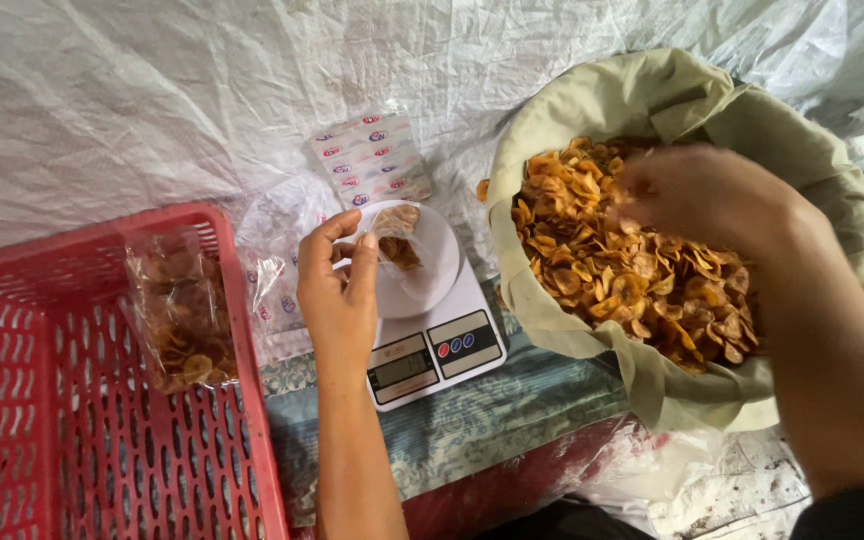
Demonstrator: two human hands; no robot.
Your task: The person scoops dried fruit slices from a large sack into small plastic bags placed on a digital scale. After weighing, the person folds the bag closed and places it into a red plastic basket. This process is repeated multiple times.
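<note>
Left hand, centre of frame: thumb and forefinger pinched together on the rim of a small clear bag, other fingers curled under. The bag has a few chips in it and sits on the round white pan of a kitchen scale. Back of the hand faces the camera, wrist straight, forearm running down to the bottom edge just left of centre.

Right hand, upper right: fingers bent down into the pile of chips, knuckles up. Fingertips are blurred, so can't tell if they're closed on any chips or just loose. Wrist is cocked, forearm comes in from the lower right corner and passes over the near rim of the sack.

Chips are golden-brown slices filling a pale green cloth sack, mouth rolled open, right of centre. The sack's left edge is just beside the scale.

The scale is white, with display and three small buttons facing the bottom of the frame, and it stands on a patterned blue-green cloth.

Left side: red plastic basket with slotted walls, one filled chip packet lying inside near its right wall.

Between basket and scale: loose empty clear bags. Above the scale: a flat stack of printed bags.

Everything rests on a crinkled white plastic sheet.
</note>
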